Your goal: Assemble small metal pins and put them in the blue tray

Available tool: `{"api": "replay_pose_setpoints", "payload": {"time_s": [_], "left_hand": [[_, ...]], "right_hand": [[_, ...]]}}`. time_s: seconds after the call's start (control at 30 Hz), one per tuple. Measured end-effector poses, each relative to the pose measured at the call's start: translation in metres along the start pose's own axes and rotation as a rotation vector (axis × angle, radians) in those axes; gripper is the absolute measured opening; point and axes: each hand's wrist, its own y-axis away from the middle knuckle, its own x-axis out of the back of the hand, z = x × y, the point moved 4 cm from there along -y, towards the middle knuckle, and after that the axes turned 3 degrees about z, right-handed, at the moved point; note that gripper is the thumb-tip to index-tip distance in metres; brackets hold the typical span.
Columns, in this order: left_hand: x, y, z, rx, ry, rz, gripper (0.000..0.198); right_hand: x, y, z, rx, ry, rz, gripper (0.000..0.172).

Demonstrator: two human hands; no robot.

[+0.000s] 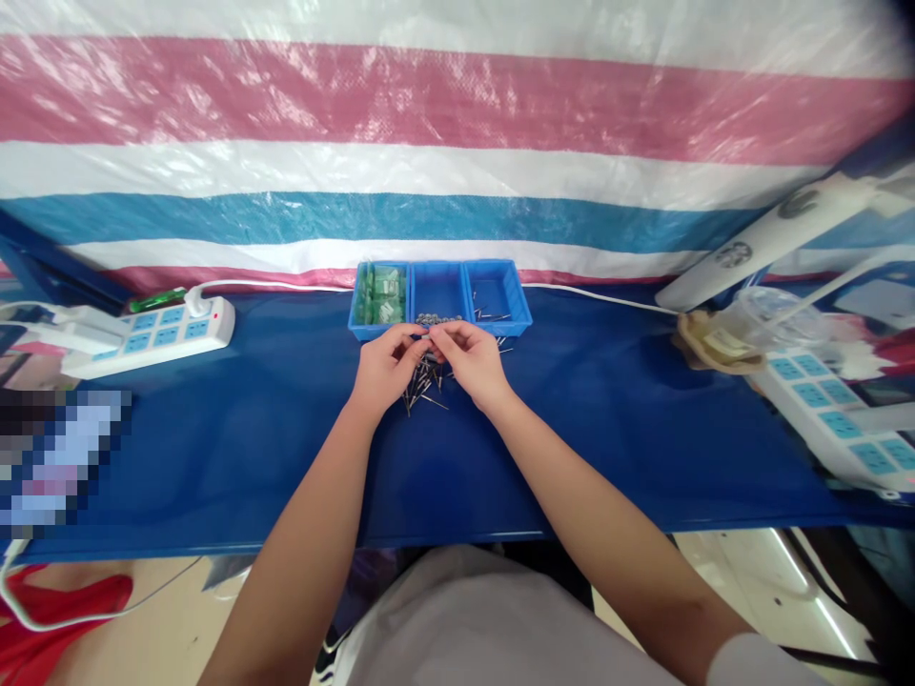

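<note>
My left hand and my right hand meet fingertip to fingertip at the front of the blue bins. Both are closed in a pinch; whatever is between the fingers is too small and too covered to name. Below them a loose pile of thin dark metal pins lies on the table, partly hidden by the hands. Small round metal parts fill the front of the middle blue bin. In the left bin are green packets. A few thin pins lie in the right bin.
The blue table carries a white power strip at left and another power strip at right. A pixelated phone-like object lies far left. A clear plastic cup stands right. Striped sheeting hangs behind.
</note>
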Motion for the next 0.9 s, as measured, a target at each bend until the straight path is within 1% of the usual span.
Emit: {"api": "replay_pose_setpoints", "payload": {"time_s": [0.13,0.23,0.33,0.43,0.63,0.77,0.9], "left_hand": [[0.0010,0.0002,-0.0009,0.025,-0.008,-0.025,0.029],[0.0011,0.0004,-0.0001,0.038,0.033,-0.015,0.029],[0.0007,0.0006,0.0021,0.001,0.035,0.012,0.031],[0.0000,0.0010,0.0017,-0.027,0.037,0.013,0.027],[-0.0001,0.0013,-0.0041,0.005,0.024,-0.014,0.025],[-0.0005,0.0009,-0.0042,0.030,0.028,-0.020,0.026],[-0.0008,0.0002,-0.0003,-0.009,0.021,0.000,0.027]], "right_hand": [[-0.0019,0.0011,0.0000,0.007,-0.001,-0.013,0.041],[-0.0012,0.0007,0.0005,0.006,-0.024,-0.003,0.040],[0.0010,-0.0002,0.0005,0.002,-0.035,0.023,0.040],[0.0019,-0.0007,0.0009,-0.010,-0.036,0.029,0.041],[-0.0002,0.0005,0.0003,0.010,-0.010,0.004,0.040],[-0.0013,0.0011,-0.0007,0.022,-0.021,-0.007,0.039],[0.0002,0.0002,-0.0016,0.025,-0.032,0.012,0.037]]}}
